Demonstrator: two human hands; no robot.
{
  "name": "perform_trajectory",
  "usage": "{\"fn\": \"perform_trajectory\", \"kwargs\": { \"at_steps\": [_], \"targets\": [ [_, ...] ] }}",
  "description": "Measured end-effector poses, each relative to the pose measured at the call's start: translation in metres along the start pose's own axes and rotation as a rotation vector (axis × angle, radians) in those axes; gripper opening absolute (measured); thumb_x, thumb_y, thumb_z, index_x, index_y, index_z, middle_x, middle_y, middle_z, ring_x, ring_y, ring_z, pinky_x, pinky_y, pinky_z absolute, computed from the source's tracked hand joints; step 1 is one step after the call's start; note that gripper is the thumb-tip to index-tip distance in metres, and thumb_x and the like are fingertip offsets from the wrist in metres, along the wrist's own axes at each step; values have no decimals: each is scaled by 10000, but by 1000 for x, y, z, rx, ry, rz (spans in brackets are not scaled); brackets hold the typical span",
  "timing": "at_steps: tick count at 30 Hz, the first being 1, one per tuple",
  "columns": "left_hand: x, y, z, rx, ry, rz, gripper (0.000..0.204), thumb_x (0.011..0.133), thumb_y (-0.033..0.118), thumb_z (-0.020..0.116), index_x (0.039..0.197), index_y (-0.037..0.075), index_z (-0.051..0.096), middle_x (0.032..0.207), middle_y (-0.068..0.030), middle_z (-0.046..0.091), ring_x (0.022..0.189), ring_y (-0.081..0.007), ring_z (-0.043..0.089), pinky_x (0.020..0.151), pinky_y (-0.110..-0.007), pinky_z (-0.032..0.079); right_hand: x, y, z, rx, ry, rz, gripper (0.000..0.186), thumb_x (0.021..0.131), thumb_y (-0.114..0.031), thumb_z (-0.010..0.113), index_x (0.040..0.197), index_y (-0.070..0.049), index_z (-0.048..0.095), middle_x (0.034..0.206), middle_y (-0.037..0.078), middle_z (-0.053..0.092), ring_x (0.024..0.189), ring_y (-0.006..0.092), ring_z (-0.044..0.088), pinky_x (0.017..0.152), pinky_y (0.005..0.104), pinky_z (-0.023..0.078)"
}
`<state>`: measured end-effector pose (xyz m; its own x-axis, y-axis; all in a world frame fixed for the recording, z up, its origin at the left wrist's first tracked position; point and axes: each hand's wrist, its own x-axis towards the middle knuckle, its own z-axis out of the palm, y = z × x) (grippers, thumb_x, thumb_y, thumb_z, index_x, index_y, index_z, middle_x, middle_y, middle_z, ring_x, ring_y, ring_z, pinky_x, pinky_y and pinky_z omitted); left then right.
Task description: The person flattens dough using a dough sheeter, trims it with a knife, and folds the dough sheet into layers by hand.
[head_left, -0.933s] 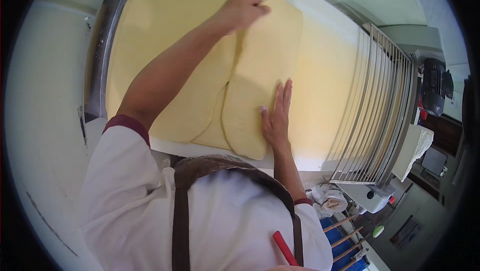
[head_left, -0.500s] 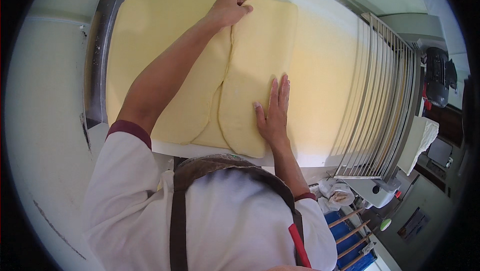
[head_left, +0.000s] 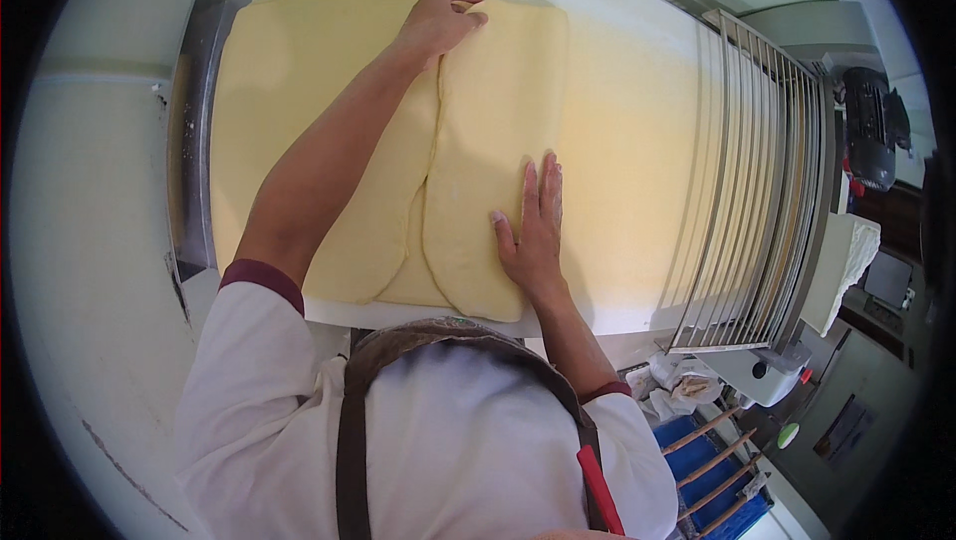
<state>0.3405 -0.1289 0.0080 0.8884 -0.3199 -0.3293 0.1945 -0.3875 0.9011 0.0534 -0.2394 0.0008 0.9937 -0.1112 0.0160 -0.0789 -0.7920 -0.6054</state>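
Observation:
A wide, pale yellow dough sheet (head_left: 329,72) lies on the white work surface. From its right side a folded flap (head_left: 498,132) lies over it, and the flap's left edge runs along a seam down the middle. Near the bottom of that seam a narrow wedge of lower dough shows between the curved edges. My left hand (head_left: 445,20) is at the far end of the seam, fingers curled and pinched at the flap's far corner. Flat on the near right part of the flap rests my right hand (head_left: 535,236), fingers stretched forward and thumb apart.
A metal bar guard (head_left: 742,182) stands across the surface at the right, with a dark motor (head_left: 871,127) beyond it. A metal side edge (head_left: 189,122) borders the left. Wooden rods (head_left: 712,460) lie over a blue bin at lower right.
The whole view has shifted slightly, so flap and hands appear a little further left. My hands keep their places on the dough, the left still pinching, the right still flat.

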Motion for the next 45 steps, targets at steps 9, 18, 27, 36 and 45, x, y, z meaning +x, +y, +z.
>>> {"fn": "perform_trajectory", "kwargs": {
  "at_steps": [9,18,27,36,45],
  "targets": [
    [19,-9,0,-24,-140,72,329,881,92,624,1204,28,616,926,-36,631,802,-107,586,705,-253,483,3,-2,1,-9,24,7,787,858,-171,613,1488,17,180,1547,292,73,1433,463,86,1149,534,128],
    [-24,-10,36,760,102,691,639,849,208,631,1398,6,374,1437,-181,400,1367,-336,330,1141,-442,242,46,30,-20,-42,111,-36,735,885,-215,584,1474,20,214,1548,269,122,1426,465,119,1136,557,143],
    [-73,-25,69,1089,-46,690,663,989,461,297,1465,0,261,1536,-179,249,1452,-287,165,1181,-465,58,230,48,-21,-368,-57,-29,656,986,-466,300,1507,-76,212,1589,71,155,1472,244,100,1165,549,93],
    [-63,-37,40,786,-88,783,510,965,284,454,1402,28,398,1457,-164,397,1390,-295,315,1148,-476,208,192,59,-16,-347,47,-95,640,983,-414,350,1494,-48,230,1578,132,159,1459,356,93,1157,566,102],
    [7,-51,-116,1001,225,605,352,950,198,472,1254,37,549,1286,-153,569,1205,-314,522,1089,-450,329,173,-7,-19,-309,30,-72,587,957,-283,467,1454,-22,296,1535,150,259,1432,358,192,1154,548,155]
  ]
}}
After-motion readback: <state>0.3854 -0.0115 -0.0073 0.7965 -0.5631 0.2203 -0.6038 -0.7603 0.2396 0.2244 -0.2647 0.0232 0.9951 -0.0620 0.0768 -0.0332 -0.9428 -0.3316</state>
